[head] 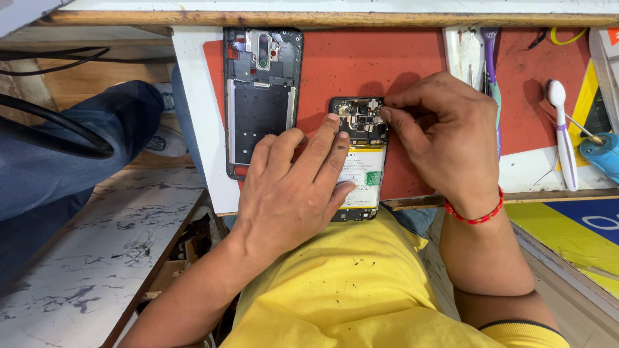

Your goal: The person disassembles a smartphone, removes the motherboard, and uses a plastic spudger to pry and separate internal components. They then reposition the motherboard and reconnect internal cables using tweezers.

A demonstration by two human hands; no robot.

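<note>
Head view. An opened phone [362, 161], back cover off and battery exposed, lies on a red mat [361, 64] covering a white-edged bench top [193, 96]. The left hand [293, 187] rests flat on the phone's lower half, fingers spread and holding nothing. The right hand [445, 132] has its fingertips [387, 115] pinched together at the phone's upper corner; what they grip is too small to tell. The detached frame [261, 96] lies just left of the phone. A white toothbrush [562, 129] and a blue tool [601, 151] lie at right. Below the bench, marbled floor [84, 258].
</note>
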